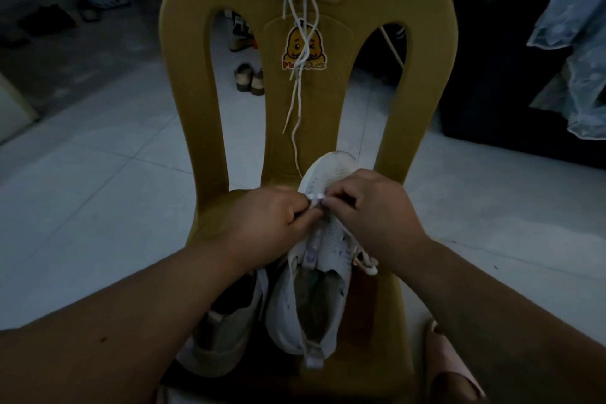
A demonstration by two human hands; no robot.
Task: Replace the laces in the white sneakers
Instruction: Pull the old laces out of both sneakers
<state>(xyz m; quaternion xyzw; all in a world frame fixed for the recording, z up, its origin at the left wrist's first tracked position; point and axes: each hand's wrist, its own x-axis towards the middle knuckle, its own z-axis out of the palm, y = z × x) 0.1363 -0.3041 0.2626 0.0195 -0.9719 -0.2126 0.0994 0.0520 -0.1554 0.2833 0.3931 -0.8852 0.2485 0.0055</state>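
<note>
A single wide-angle camera sits on the person's head and looks forward and steeply down along both forearms. It is close to the work. The left hand and right hand, both pinching a white lace, meet near the middle of the frame. A white sneaker lies just below them, toe pointing away from the lens. Straight ahead, the backrest of a yellow plastic chair rises to the top edge. The tiled floor curves off at both sides, and the corners darken.
</note>
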